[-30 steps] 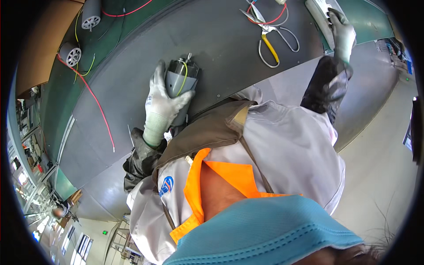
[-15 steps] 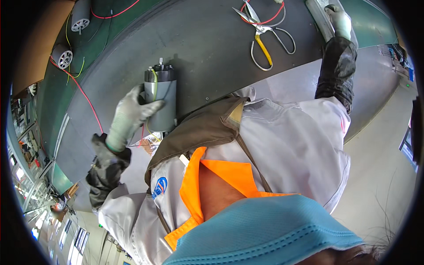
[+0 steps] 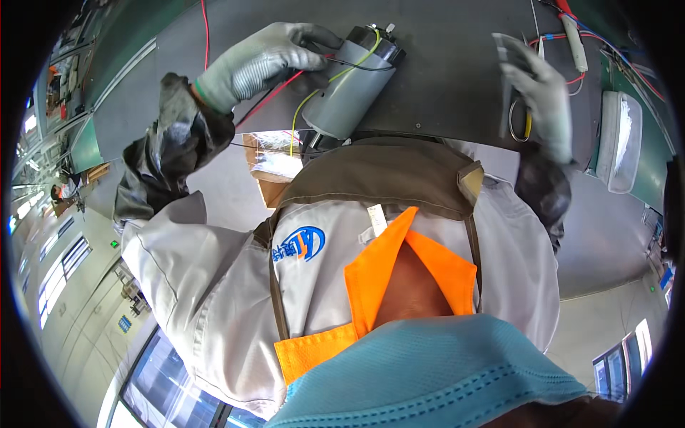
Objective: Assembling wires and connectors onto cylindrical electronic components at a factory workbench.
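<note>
My left hand, in a grey knit glove, grips a grey cylindrical motor near its top end. The motor lies tilted on the dark grey table, close to my chest. Red, yellow and black wires run off it. My right hand, also gloved, is closed over yellow-handled pliers at the upper right. Only a handle loop and a grey flat part show under the fingers.
A white oblong housing lies at the right on a green mat. A white tube with red and blue wires sits at the top right. Another red wire crosses the table's top left. My jacket and orange collar fill the lower view.
My left hand has carried the motor across the table toward my chest. My right hand has left the far right object and come down on the pliers.
</note>
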{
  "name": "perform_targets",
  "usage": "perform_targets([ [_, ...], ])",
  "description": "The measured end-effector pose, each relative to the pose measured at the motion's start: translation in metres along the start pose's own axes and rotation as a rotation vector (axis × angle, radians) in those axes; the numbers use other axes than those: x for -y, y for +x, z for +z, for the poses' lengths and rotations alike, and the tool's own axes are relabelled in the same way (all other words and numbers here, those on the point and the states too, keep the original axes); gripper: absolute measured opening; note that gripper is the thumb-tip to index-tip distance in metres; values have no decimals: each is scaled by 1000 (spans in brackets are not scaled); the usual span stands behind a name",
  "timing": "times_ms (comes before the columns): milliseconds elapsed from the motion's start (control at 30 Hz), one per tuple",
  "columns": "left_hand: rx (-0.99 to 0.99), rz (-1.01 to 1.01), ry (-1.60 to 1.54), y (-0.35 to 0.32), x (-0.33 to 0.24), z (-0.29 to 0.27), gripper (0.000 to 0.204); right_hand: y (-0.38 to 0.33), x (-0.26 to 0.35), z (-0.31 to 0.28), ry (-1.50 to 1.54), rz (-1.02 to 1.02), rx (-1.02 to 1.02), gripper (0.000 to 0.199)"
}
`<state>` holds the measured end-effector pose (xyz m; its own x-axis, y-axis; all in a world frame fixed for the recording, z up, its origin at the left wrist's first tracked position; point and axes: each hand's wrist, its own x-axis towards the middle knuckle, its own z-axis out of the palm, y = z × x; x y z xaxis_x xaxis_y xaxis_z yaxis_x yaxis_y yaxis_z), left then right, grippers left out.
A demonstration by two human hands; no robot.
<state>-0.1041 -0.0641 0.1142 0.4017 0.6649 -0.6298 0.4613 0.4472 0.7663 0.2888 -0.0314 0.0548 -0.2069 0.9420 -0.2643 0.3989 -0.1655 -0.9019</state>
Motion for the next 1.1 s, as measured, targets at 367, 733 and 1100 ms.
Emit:
perform_targets([
  [367,-84,-177,825,5,-3,35,65,39,-35,36,-25,-77,69,23],
  [733,-273,150,1132,16,28,25,36,25,13,29,132,105,200,28],
  [1100,211,-81,207,12,-5,-30,53,-9,29,100,963,81,662,29],
])
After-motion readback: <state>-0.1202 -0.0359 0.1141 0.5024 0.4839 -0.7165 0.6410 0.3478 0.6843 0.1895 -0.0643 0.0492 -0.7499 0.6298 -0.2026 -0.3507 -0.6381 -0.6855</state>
